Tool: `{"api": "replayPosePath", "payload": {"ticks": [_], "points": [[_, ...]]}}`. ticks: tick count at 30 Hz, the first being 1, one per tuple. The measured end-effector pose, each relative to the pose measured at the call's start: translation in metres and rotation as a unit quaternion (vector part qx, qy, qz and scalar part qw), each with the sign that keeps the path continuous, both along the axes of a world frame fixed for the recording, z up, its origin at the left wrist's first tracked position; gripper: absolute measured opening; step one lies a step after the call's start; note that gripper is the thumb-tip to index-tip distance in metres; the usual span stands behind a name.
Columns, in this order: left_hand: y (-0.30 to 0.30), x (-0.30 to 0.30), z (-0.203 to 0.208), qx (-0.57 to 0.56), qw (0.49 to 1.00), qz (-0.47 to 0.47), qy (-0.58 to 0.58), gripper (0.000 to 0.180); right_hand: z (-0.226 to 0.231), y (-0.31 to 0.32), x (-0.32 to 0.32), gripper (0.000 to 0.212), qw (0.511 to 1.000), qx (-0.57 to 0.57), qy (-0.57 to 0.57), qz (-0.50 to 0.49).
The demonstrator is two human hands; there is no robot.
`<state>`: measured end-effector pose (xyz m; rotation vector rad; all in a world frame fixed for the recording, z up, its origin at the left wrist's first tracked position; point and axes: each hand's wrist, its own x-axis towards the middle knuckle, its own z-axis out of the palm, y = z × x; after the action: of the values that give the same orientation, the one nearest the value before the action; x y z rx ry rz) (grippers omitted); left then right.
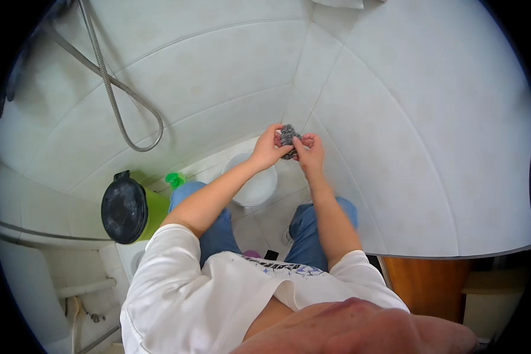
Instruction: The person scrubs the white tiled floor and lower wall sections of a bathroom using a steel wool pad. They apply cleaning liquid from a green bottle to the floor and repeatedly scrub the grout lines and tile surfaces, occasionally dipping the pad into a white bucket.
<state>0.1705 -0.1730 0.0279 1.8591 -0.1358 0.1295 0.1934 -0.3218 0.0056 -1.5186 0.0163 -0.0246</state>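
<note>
A small, crumpled piece of dark grey speckled material, knitted or scrubber-like in texture, is held up between my two hands. I cannot make out exactly what it is. My left hand pinches its left side, thumb along the lower edge. At its right side my right hand grips it, with thumb and fingers closed together. Below and slightly left of the hands stands a white bucket on the tiled floor, partly hidden by my left forearm. What it contains is hard to tell.
A green bin with a black lid stands at left, beside a green bottle. A metal shower hose hangs in a loop on the upper-left wall. The tiled wall rises close on my right.
</note>
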Motion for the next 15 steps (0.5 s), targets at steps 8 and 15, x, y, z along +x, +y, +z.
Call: {"api": "replayPosePath", "payload": {"ticks": [8, 15], "points": [[0.046, 0.003, -0.015, -0.178, 0.982, 0.030, 0.056, 0.052, 0.010, 0.046, -0.011, 0.025, 0.996, -0.016, -0.003, 0.091], [0.061, 0.010, -0.007, -0.294, 0.951, 0.078, 0.062, 0.051, 0.023, 0.040, 0.010, 0.018, 0.998, -0.011, -0.044, 0.047]]}}
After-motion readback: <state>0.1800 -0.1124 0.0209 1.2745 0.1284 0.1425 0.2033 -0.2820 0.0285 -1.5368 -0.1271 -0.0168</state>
